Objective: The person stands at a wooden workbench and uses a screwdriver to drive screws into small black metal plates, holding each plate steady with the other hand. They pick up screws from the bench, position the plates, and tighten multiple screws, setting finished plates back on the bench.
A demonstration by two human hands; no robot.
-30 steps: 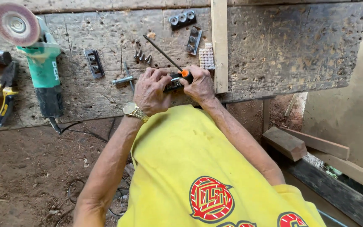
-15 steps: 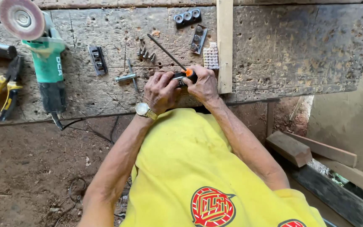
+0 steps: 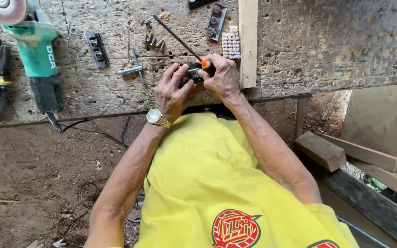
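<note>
Far left of our fingers, a green angle grinder [image 3: 35, 55] is lying with a pale strip label on its body. Our left hand [image 3: 172, 92] is curling its fingers around a small dark metal block [image 3: 192, 74] at the bench edge; our right hand [image 3: 221, 78] is gripping an orange-collared screwdriver [image 3: 180, 41]. The tip could be slipping off and jabbing those fingers.
</note>
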